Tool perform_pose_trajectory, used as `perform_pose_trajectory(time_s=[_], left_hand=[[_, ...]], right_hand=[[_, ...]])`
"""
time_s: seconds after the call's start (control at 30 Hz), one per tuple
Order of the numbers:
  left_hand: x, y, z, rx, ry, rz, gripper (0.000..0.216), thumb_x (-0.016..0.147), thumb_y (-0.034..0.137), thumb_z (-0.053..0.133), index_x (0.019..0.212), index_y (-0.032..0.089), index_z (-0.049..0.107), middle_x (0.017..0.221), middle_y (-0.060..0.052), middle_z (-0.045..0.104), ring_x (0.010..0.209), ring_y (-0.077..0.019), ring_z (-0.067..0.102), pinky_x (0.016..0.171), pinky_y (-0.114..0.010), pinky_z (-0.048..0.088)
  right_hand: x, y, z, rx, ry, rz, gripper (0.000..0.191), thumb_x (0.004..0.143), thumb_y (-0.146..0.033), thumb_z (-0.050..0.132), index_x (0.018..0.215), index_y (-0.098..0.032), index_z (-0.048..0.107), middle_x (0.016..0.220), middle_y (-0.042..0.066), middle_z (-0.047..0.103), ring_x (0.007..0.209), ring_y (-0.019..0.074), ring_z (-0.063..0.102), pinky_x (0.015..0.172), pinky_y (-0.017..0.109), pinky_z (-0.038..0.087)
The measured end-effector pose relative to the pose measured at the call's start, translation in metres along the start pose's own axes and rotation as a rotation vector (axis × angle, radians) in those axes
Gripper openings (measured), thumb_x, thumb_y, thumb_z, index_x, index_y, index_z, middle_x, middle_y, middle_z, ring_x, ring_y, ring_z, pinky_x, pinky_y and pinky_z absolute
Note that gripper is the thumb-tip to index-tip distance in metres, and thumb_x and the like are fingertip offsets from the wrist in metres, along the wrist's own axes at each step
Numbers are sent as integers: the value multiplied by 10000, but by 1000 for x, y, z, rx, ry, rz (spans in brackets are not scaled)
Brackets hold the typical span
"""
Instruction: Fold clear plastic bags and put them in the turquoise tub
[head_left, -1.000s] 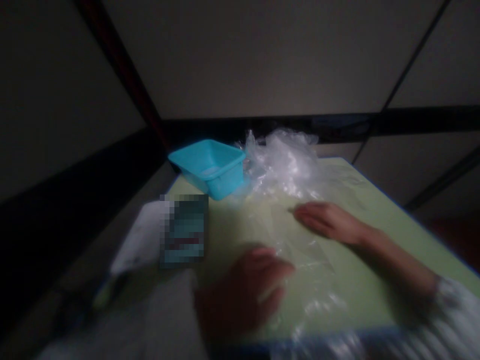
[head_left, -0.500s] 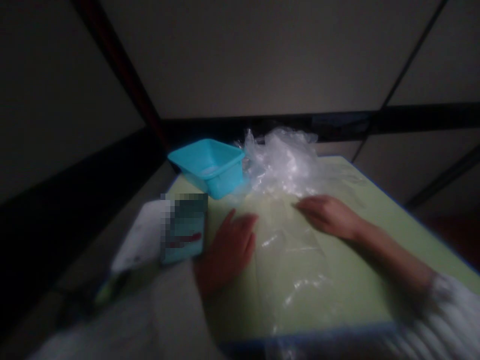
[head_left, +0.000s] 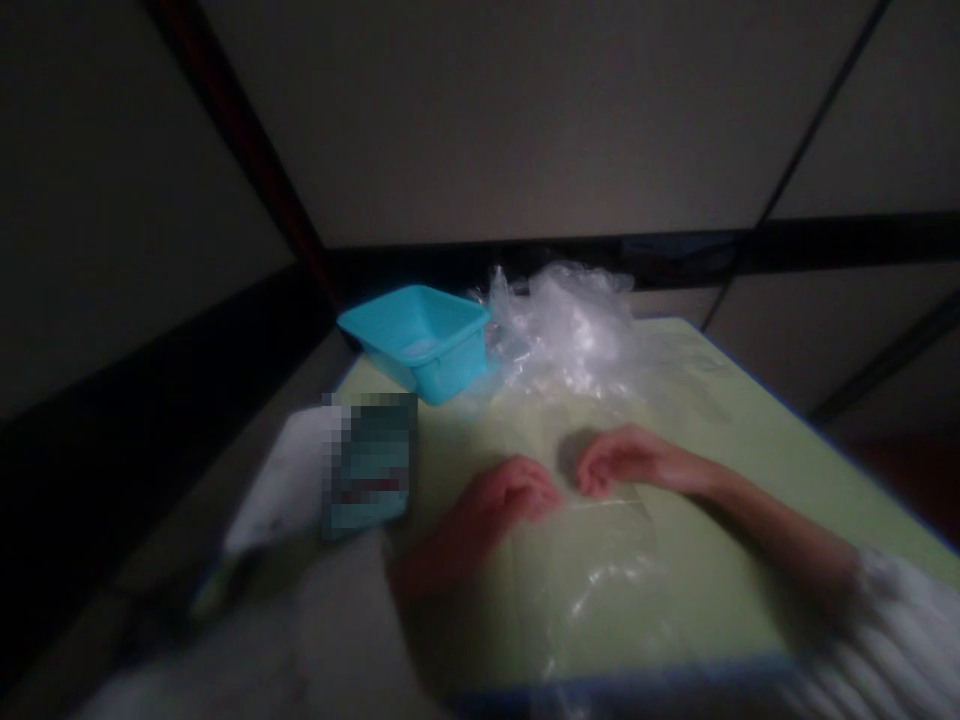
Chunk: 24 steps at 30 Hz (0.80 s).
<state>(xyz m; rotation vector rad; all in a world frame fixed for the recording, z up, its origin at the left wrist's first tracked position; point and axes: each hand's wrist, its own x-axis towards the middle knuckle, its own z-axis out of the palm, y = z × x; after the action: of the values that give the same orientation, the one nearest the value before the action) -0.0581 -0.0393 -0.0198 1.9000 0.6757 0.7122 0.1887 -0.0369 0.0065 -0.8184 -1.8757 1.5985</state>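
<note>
A flat clear plastic bag (head_left: 600, 590) lies over the middle of the table, its near end reaching the front edge. My left hand (head_left: 517, 490) is closed at its upper left, fingertips curled down onto the film. Facing it across a small gap, my right hand (head_left: 615, 460) is closed too, with bent fingers at the bag's upper part. A shiny crease runs in the plastic just below both hands. Dim light and blur hide exactly how the fingertips grip it. Beyond them rises a crumpled heap of clear plastic (head_left: 574, 330).
A turquoise plastic basin (head_left: 457, 365) stands at the table's back left, touching the heap. A pixelated dark teal object (head_left: 371, 475) and a white item (head_left: 289, 480) lie at the left edge. The yellow-green table (head_left: 735, 560) has a blue rim; pale panels stand behind.
My left hand has moved right and its spread fingers have curled in. My right hand has come down toward me, bending its fingers. The bag's upper part has shifted with them.
</note>
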Motion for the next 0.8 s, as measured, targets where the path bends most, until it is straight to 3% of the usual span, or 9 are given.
perform_pose_trajectory(time_s=[0.17, 0.27, 0.37, 0.43, 0.57, 0.67, 0.8], left_hand=[[0, 16, -5, -147, 25, -43, 241, 940, 262, 356, 934, 152, 571, 1003, -111, 695, 935, -188, 678, 797, -334, 565], [-2, 23, -5, -214, -56, -93, 273, 966, 320, 318, 988, 161, 539, 1052, -118, 689, 991, -191, 667, 853, -351, 552], [-3, 22, -4, -255, -55, -91, 289, 965, 381, 330, 1005, 160, 512, 1042, -132, 695, 986, -205, 673, 860, -369, 553], [-3, 20, -4, -274, -10, -79, 291, 968, 384, 313, 1023, 159, 489, 1039, -141, 697, 981, -210, 677, 863, -377, 554], [-1, 16, -4, -213, -47, -99, 328, 976, 390, 262, 986, 171, 507, 996, -127, 715, 932, -201, 695, 803, -361, 578], [1, 15, -4, -335, 28, -136, 335, 945, 450, 362, 942, 157, 526, 973, -132, 719, 923, -217, 696, 824, -376, 563], [2, 17, -4, -452, 84, -204, 396, 873, 527, 491, 877, 135, 551, 919, -132, 723, 882, -233, 701, 817, -361, 549]], right_hand=[[-3, -3, -2, 68, -8, -38, 175, 847, -301, 636, 908, -143, 679, 863, 57, 700, 776, 126, 658, 731, 267, 533], [-7, -9, -2, 126, -113, -4, 135, 856, -272, 624, 844, -142, 658, 880, 56, 704, 804, 128, 665, 767, 278, 526], [-9, -11, -2, 173, -225, 90, 111, 851, -244, 630, 816, -139, 627, 907, 55, 702, 813, 121, 667, 776, 277, 521], [-10, -10, -3, 234, -238, 97, 135, 843, -258, 640, 786, -143, 601, 918, 56, 700, 813, 121, 669, 773, 279, 520], [-10, -4, -4, 291, -236, 111, 183, 837, -285, 645, 746, -147, 567, 885, 46, 692, 772, 106, 662, 737, 257, 512], [-9, -5, -2, 210, -202, 85, 167, 802, -263, 680, 753, -140, 577, 833, 27, 671, 734, 87, 631, 684, 223, 493], [-13, -19, 12, -108, -226, -17, 146, 765, -236, 701, 746, -120, 614, 681, -2, 600, 619, 77, 551, 585, 197, 449]])
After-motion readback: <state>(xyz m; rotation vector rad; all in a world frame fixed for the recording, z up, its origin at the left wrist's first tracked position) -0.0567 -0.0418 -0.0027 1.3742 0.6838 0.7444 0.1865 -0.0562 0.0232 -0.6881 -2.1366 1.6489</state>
